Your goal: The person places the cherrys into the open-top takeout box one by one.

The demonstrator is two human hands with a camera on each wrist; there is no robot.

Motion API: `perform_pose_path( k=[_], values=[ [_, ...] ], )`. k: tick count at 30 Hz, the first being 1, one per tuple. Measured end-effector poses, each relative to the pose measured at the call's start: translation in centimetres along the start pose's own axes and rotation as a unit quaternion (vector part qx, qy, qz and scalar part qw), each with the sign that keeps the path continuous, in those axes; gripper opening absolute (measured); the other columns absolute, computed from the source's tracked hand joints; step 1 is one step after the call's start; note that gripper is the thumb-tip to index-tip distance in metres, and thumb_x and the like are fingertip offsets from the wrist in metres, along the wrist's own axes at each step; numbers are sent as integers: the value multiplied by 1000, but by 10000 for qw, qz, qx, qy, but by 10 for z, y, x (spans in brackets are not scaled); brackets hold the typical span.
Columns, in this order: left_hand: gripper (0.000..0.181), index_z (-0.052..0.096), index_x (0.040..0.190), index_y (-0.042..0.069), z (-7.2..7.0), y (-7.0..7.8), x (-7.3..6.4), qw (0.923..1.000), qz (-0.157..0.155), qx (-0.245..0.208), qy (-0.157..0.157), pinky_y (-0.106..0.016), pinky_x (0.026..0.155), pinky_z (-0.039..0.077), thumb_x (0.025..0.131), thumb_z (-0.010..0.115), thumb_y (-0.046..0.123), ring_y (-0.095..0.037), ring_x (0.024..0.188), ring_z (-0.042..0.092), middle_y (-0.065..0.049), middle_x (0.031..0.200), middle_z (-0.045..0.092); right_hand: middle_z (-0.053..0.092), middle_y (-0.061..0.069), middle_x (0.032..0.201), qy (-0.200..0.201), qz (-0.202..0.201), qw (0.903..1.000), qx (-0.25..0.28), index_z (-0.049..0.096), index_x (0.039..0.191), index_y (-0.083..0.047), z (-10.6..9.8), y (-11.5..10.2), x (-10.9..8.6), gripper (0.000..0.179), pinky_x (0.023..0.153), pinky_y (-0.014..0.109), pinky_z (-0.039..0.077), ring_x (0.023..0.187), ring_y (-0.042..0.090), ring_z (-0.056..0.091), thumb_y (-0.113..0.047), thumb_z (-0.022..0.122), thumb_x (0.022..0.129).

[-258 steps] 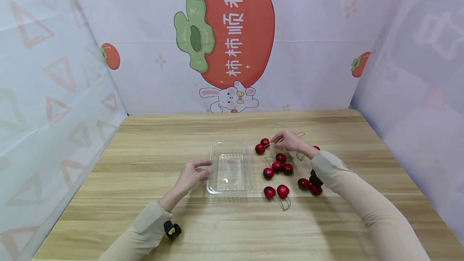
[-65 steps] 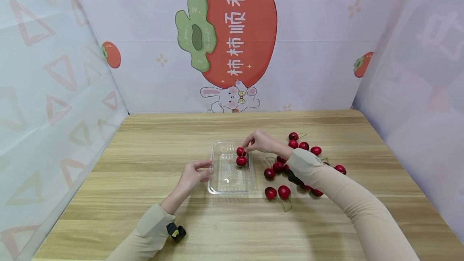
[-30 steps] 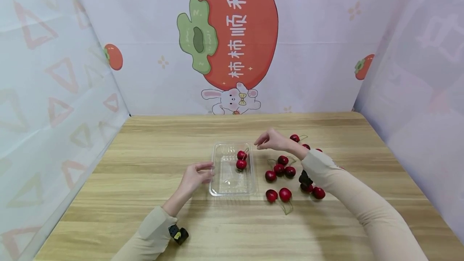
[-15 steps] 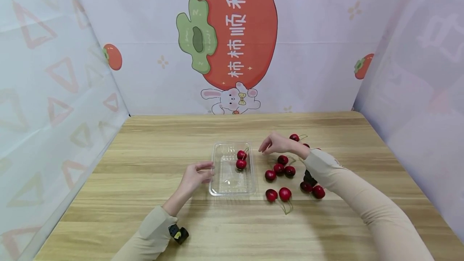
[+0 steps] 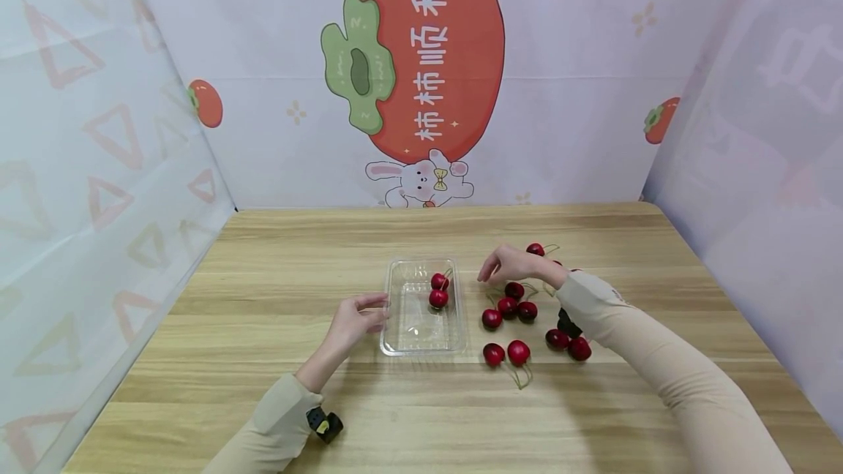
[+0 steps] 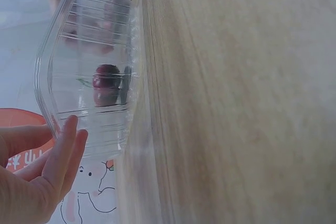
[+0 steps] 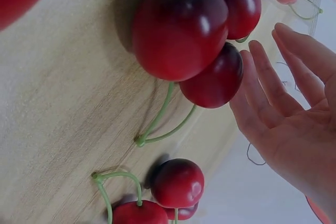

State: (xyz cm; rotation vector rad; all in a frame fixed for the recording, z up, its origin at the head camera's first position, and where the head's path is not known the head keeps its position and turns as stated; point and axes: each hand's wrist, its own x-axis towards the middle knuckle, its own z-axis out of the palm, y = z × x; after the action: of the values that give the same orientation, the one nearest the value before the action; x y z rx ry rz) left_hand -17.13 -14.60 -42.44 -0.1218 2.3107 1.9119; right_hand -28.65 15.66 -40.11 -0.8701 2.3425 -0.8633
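Observation:
My left hand [image 5: 350, 322] rests its fingers against the left side of a clear plastic box [image 5: 390, 342]; the left wrist view shows straight fingertips [image 6: 68, 129] on its wall. Two red cherries [image 5: 438, 299] with joined stems lie inside, towards the box's right wall. Between the box and the loose cherries, my right hand [image 5: 516, 265] hovers holding nothing. The right wrist view shows its fingers fairly straight and apart, close beside a cluster of dark red cherries [image 7: 181, 27]. Part of that group's far side is hidden behind the right hand and forearm.
Two cherries [image 5: 518, 352] with stems lie nearer the front, and another pair [image 5: 557, 340] sits to their right. A further cherry [image 5: 535, 249] lies behind my right wrist. The wooden table [image 5: 276, 254] meets a printed backdrop [image 5: 566, 130] at its back edge.
Over the earlier frames, my right hand sets a pair of cherries in the box and lets go. It then moves back right towards the cluster. My left hand stays at the box.

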Motion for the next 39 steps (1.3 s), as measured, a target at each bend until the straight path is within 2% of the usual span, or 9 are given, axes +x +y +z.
perform_pose_path(
  k=[5,14,21,26,39],
  values=[
    [36,53,114,-10,0,-1,1,10000,-12,21,3,-34,69,57,78,59,-7,-31,87,61,-26,108,56,65,14,93,-103,64,9999,45,66,93,4,1,3,-1,17,68,28,54,82,20,61,2,57,79],
    [36,54,113,-9,-1,-3,1,10000,-55,70,19,-30,68,57,77,59,-8,-28,85,62,-24,107,58,66,13,92,-250,64,9996,90,66,93,5,2,6,-1,17,68,23,53,80,14,61,3,58,78],
    [35,54,113,-9,0,-1,1,10000,-47,39,15,-32,68,57,78,58,-7,-31,87,61,-25,107,57,66,11,92,-295,308,9990,136,67,93,3,5,6,1,17,67,22,52,77,11,59,3,59,78],
    [34,53,113,-10,0,-1,0,10000,-15,32,-16,-34,69,57,79,58,-7,-33,89,61,-26,108,56,67,12,91,-323,167,9993,-55,68,92,4,8,8,1,16,67,21,53,78,11,61,3,59,78],
    [35,53,114,-10,0,1,0,10000,-18,30,19,-35,70,56,79,58,-7,-34,89,60,-26,108,56,67,14,89,-298,115,9995,44,67,90,6,6,4,1,14,61,16,49,71,7,57,4,60,78]
  ],
)
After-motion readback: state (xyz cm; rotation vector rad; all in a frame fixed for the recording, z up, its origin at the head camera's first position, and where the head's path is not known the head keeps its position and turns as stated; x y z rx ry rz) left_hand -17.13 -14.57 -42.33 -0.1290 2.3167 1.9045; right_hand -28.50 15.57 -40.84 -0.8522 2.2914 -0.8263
